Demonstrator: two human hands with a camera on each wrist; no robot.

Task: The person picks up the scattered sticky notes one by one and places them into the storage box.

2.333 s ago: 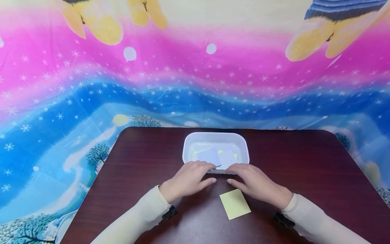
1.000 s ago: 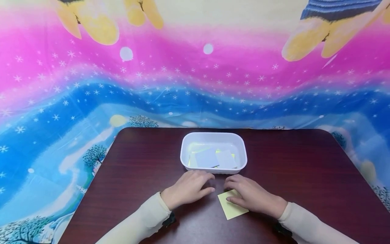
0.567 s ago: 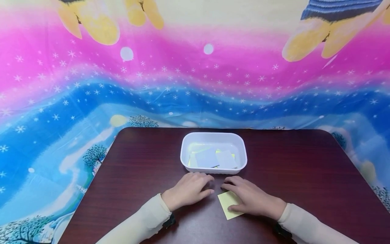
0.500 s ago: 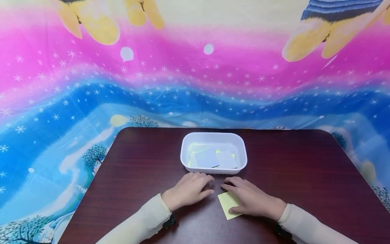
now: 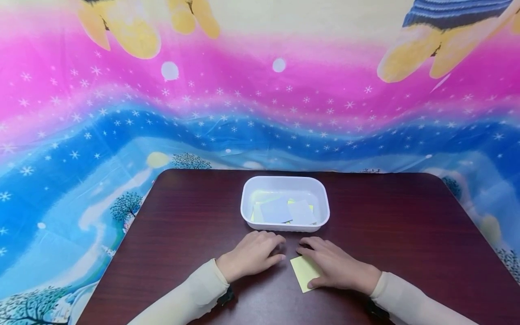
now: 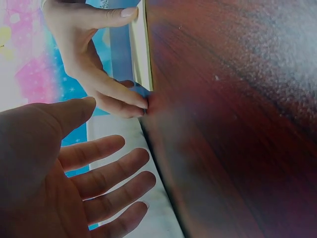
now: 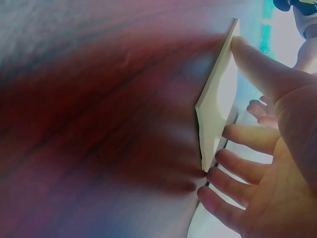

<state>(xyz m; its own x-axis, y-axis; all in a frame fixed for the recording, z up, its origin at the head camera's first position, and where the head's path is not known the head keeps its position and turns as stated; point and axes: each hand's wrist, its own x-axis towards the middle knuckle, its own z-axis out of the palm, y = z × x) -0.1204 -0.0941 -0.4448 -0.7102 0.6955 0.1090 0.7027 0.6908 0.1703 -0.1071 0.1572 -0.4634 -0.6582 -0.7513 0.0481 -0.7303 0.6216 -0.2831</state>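
A pale yellow sticky note pad [image 5: 304, 272] lies flat on the dark table in front of the white tub. My right hand [image 5: 339, 266] is spread over its right part, hiding that side. The right thumb [image 7: 252, 59] touches the pad [image 7: 220, 99] near one edge, and the other fingers reach past its far side, loosely bent. My left hand [image 5: 252, 256] hovers at the left, apart from the pad, its fingers [image 6: 109, 181] relaxed with nothing between them. The white plastic tub [image 5: 285, 228] stands just beyond both hands.
Inside the tub lie a bluish-grey square pad [image 5: 276, 211], a paler square pad [image 5: 302, 212] and yellow edges beneath them. The dark wooden table [image 5: 191, 216] ends at a rounded back edge. Behind it hangs a cloth [image 5: 260, 90] printed with snowflakes.
Both hands have drawn back from the tub's near rim. My right hand has come down over the yellow pad, and its thumb has slid toward the near edge. The pad stays put.
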